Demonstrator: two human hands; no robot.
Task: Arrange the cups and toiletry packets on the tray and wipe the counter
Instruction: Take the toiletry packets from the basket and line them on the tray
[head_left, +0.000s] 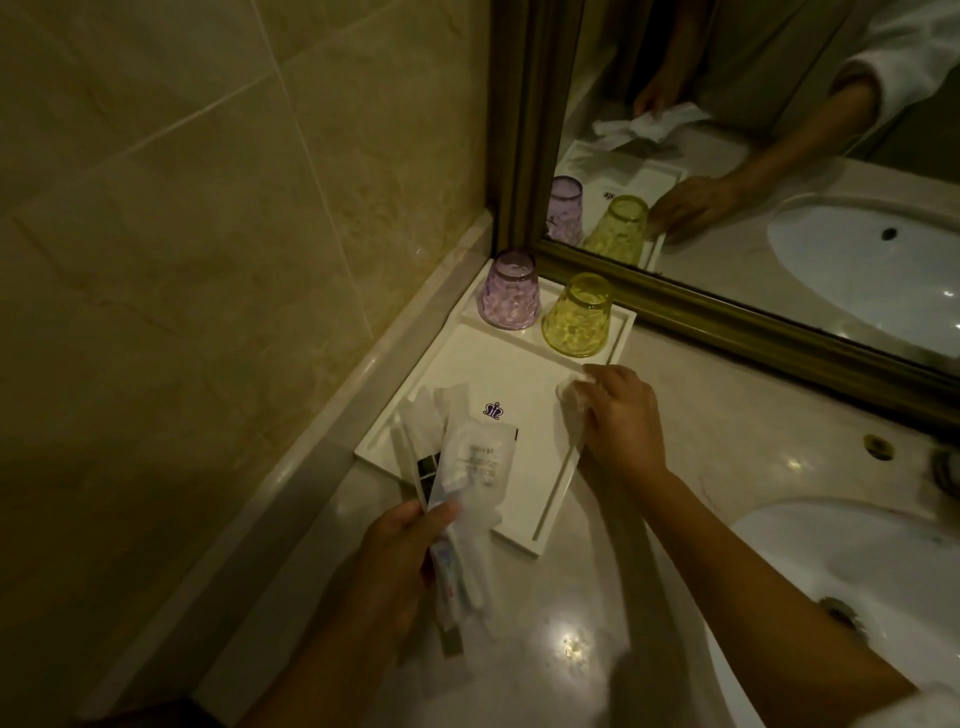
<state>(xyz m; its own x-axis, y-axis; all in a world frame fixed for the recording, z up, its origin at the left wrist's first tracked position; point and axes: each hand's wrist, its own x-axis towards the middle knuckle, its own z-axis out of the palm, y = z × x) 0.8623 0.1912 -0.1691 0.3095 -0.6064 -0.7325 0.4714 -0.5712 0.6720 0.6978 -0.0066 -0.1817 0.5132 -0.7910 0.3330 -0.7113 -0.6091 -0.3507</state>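
Observation:
A white tray (524, 364) with a purple crown logo lies in the counter's corner. A purple cup (509, 291) and a yellow cup (577, 316) stand upside down at its far end. My left hand (400, 561) holds a bunch of toiletry packets (462, 462) above the tray's near end. On the tray's right rim rests my right hand (621, 421), closed on a small white cloth (571, 397).
A beige marble counter (597, 623) runs beside a tiled wall (208, 208) on the left. A white sink basin (872, 587) lies at the right. A gold-framed mirror (727, 156) stands behind the tray and reflects the cups and hands.

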